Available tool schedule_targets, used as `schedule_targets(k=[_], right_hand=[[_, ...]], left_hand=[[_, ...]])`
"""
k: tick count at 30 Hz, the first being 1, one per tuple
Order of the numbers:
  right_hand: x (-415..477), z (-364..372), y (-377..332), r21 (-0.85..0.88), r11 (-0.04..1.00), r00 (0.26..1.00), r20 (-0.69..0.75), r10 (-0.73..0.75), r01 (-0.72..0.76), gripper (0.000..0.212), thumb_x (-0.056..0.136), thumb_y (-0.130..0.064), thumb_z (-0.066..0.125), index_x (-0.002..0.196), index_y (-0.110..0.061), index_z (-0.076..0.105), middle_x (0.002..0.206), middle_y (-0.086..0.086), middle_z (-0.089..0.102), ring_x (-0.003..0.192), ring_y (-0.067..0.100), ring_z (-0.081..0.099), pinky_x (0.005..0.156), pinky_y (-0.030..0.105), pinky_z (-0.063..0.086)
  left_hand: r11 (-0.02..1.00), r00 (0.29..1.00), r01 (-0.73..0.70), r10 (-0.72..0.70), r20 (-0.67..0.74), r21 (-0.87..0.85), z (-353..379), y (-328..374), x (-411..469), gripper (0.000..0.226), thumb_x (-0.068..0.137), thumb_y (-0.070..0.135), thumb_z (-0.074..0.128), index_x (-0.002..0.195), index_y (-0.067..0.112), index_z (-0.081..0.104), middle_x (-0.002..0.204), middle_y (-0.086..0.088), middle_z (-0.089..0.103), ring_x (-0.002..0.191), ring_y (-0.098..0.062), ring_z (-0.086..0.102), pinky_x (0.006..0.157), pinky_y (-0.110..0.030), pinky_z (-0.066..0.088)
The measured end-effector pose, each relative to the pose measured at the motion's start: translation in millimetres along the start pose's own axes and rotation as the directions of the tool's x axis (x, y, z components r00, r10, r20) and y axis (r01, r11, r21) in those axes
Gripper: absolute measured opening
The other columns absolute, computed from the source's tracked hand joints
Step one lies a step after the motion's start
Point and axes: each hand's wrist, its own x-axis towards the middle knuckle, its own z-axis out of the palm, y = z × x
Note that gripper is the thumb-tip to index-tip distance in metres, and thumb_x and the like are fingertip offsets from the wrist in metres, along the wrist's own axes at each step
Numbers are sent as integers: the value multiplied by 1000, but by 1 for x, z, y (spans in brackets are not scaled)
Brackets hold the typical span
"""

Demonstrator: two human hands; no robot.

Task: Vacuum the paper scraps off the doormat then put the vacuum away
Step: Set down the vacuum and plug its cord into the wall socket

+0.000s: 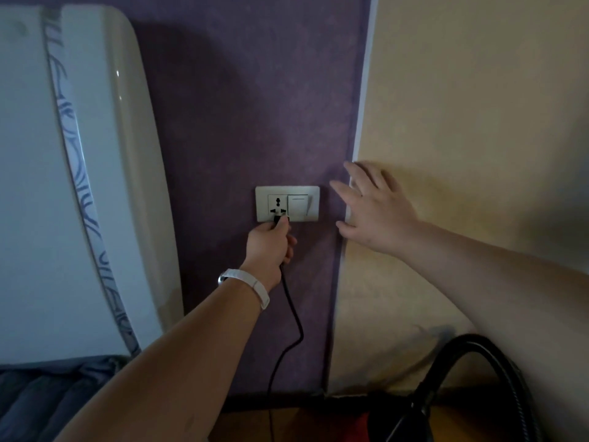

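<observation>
- Your left hand (pixel 271 244) pinches the black plug (pixel 282 218) btwn thumb & curled fingers, right at the wall socket (pixel 276 200). The plug looks part-way into the lower slots; can't tell if it's fully seated.
- Your right hand (pixel 379 212) is spread, fingers straight, palm against the wall at the corner where the purple wall (pixel 255 90) meets the cream wall (pixel 478 122), just right of the socket plate. It holds nothing.
- Vacuum (pixel 366 422): red body at the bottom edge, low by the wall, w/ its black hose (pixel 478 342) arching at lower right. Well apart from both hands. Doormat & paper scraps aren't in view.
- Cord (pixel 294 317) hangs from the plug down the purple wall w/ some slack.
- Risk: your fingertips sit v. close to the socket face. If they slide fwd while any pin metal is exposed, you could touch live contacts. Grip further back on the plug body.
- Risk: a tilted plug could bend or bind the pins. Keep it square to the plate.
- Risk: tugging the cord instead of the plug body would strain the wire.
- Risk: the rocker switch (pixel 298 206) sits just beside the socket, so a knuckle could knock it. Can't tell its setting.
- Risk: the cord runs down toward the floor near the vacuum, so a foot could snag it & yank the plug.
- The white appliance (pixel 32 186) stands near on the left, so arm room is tight that side.
</observation>
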Motion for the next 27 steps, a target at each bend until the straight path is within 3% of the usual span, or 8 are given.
schedule_targets(k=[5,11,17,22,27], right_hand=[[26,13,6,-133,989,997,-43,-63,57,85,83,-63,56,154,-28,26,166,8,5,151,30,-1,118,56,4],[38,45,13,-198,978,953,-277,-125,71,93,77,-62,66,153,-23,29,163,13,16,148,32,12,115,58,-4],[46,71,23,-265,960,823,-524,-218,85,78,81,-61,55,148,-22,44,155,14,38,141,31,30,113,60,14],[50,76,23,-241,965,771,-594,-230,102,73,83,-59,55,145,-21,49,152,14,42,139,31,34,111,61,18],[52,76,22,-219,970,753,-619,-224,108,71,80,-54,59,142,-20,53,151,14,44,138,30,36,114,58,13]], left_hand=[[999,999,-3,2,-38,-36,-1,2,1,23,99,29,55,86,12,63,61,-2,58,38,-9,43,39,-22,32],[999,998,8,-10,-58,-44,0,8,3,24,99,26,55,81,11,60,58,-2,58,35,-8,42,37,-21,31],[999,998,-12,10,-65,-36,2,13,5,25,99,23,55,79,7,59,54,-3,52,32,-6,36,34,-18,27],[1000,990,-26,27,-140,10,7,15,5,28,98,23,56,75,7,60,50,-1,52,32,-6,39,35,-17,29],[995,979,-62,76,-187,81,13,18,2,33,97,24,56,68,8,58,48,0,52,33,-7,41,36,-19,33]])
